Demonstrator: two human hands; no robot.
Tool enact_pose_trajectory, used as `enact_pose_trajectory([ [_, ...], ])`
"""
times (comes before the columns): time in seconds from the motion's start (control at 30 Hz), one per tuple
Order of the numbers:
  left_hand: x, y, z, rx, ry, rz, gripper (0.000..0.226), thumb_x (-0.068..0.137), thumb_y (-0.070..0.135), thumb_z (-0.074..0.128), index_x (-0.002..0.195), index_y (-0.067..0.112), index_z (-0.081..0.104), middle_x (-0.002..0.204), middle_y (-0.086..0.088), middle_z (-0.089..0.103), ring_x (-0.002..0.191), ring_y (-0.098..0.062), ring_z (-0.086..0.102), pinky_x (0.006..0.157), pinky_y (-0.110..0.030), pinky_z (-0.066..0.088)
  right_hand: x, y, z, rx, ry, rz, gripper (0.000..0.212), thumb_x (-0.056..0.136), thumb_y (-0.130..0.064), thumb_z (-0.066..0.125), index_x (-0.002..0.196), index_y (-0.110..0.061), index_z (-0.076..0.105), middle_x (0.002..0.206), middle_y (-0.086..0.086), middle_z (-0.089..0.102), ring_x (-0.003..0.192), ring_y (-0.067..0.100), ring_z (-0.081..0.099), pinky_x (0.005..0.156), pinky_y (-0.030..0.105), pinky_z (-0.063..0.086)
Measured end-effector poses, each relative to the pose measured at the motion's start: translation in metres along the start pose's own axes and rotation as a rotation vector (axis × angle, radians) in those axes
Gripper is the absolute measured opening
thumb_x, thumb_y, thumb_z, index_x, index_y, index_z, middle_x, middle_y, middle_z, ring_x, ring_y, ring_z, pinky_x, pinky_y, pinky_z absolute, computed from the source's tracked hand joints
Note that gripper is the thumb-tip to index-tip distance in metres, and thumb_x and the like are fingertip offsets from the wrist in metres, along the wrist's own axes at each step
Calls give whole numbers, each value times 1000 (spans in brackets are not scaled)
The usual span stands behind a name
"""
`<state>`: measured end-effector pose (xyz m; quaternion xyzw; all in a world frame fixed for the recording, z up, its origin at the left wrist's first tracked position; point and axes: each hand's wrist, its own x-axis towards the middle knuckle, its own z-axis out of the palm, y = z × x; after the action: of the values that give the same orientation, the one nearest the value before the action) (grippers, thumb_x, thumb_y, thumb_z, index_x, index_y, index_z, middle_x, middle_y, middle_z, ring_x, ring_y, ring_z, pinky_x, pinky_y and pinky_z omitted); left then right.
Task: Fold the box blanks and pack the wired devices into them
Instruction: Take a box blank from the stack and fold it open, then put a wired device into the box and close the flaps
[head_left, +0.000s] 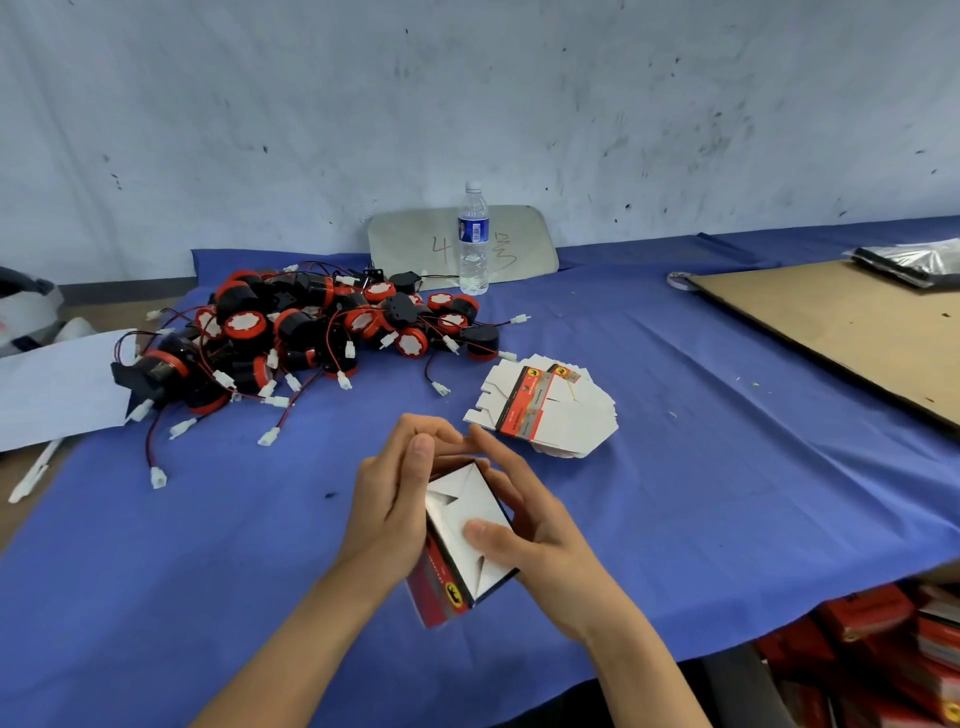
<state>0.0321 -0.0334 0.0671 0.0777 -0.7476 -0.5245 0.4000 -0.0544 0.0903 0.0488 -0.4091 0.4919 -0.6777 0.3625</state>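
Box (462, 525) gripped between both hands, left (389, 499) and right (524, 525), thumbs pressing flaps.

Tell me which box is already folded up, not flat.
The box gripped between the left hand and right hand, near the table's front edge. It has taken a three-dimensional shape with its end flaps tucked; the blanks behind it lie flat, fanned in a stack.

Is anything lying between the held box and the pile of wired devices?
Nothing visible. Both hands hold the box; only bare blue cloth and loose connector leads lie before the device pile. The blanks sit off to the right.
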Motion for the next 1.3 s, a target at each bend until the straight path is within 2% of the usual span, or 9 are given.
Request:
enact_pose_trajectory([
  [0.23,-1,-4,3,22,-5,6,31,99,49,30,106,38,58,95,6,74,88,-13,72,71,-19,53,3,6,1,-42,45,-13,68,84,-2,50,133,-49,47,129,-5,59,106,12,60,82,27,50],
  [0.5,-3,-3,1,99,1,2,28,96,47,34,112,38,55,115,12,67,108,-9,62,87,-17,46,3,3,-11,429,110,-3,69,70,-7,69,132,-34,53,134,5,58,111,26,62,82,36,54],
  [0.57,-9,-4,-2,133,-21,-45,30,92,53,39,116,43,53,123,19,61,117,-4,56,93,-16,42,4,0,-14,288,194,-69,69,73,-3,68,132,-35,53,133,-3,58,106,24,64,80,33,54],
  [0.63,-16,-5,-3,82,-97,-174,42,84,65,43,123,50,47,128,24,56,119,-2,54,95,-23,45,6,-4,-19,-184,242,-199,74,74,-4,71,132,-43,48,137,-13,50,110,11,59,82,25,52],
  [0.7,-16,-9,-4,-47,-140,-366,54,79,72,53,128,54,41,129,25,53,111,-4,60,90,-31,52,13,-7,-20,-727,153,-317,80,76,-8,74,135,-51,42,147,-19,29,120,-6,44,87,19,50],
  [0.77,-7,-18,-7,-63,-199,-440,65,76,51,72,132,50,38,120,24,59,102,-7,65,83,-28,56,22,-8,-16,-993,-18,-323,87,77,-12,77,138,-55,32,150,-22,14,111,-11,42,91,21,47],
  [0.93,20,-58,-23,22,-342,-421,72,75,14,82,129,40,43,121,8,61,109,-9,63,83,-19,52,45,-8,-13,-1065,-252,-256,79,79,-32,77,140,-47,30,151,-15,18,128,7,39,104,29,40],
  [1.17,31,-110,-60,390,-107,-419,75,45,59,85,104,38,44,105,20,61,96,3,58,79,-23,52,102,-8,-30,-996,259,-291,38,87,-14,69,123,-21,62,115,-10,59,102,-6,50,89,1,32],
  [1.3,34,-122,-60,539,-152,-356,67,45,72,67,100,35,50,102,19,60,100,-9,56,86,-34,47,190,-5,-41,-954,339,39,34,87,-16,67,120,-17,63,109,2,66,100,17,61,86,18,42],
])
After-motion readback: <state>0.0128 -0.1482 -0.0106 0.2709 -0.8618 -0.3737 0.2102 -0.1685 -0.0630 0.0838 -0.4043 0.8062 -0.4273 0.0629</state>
